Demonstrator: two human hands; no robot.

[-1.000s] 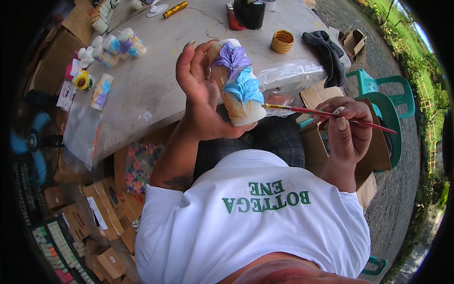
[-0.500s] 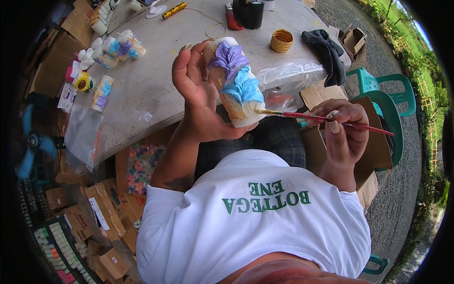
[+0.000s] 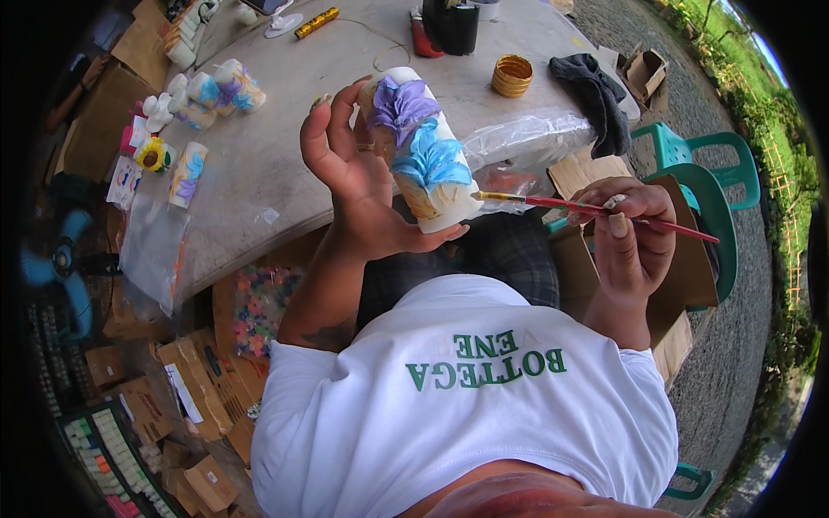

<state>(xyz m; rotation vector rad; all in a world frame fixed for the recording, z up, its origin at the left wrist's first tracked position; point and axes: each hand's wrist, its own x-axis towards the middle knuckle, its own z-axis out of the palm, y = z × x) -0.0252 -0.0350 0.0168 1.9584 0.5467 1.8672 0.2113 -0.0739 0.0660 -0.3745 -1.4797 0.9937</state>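
My left hand [image 3: 358,194] holds a white candle-like cylinder [image 3: 453,203], tilted, over the table's near edge. Its thumb supports the lower end while the fingers reach up behind the upper part. Raised purple [image 3: 401,108] and light blue [image 3: 432,160] flowers cover the cylinder's side, with gold-brown streaks near the bottom. Between the thumb and fingers of my right hand [image 3: 630,229] is a thin red paintbrush [image 3: 553,203]. Its golden-tan tip meets the lower right edge of the cylinder; whether it presses there I cannot tell.
On the grey table [image 3: 294,112] stand a ribbed gold pot [image 3: 512,76], a black container [image 3: 453,28], a dark cloth [image 3: 596,95] and several similar flowered cylinders [image 3: 216,91]. Clear plastic [image 3: 527,134] covers the near right corner. A blue fan [image 3: 65,259] is at left, green chairs [image 3: 704,164] at right.
My left hand has shifted slightly left and turned the cylinder, so the blue flower faces me more fully. The brush tip has moved a little right and up along with the cylinder's edge.
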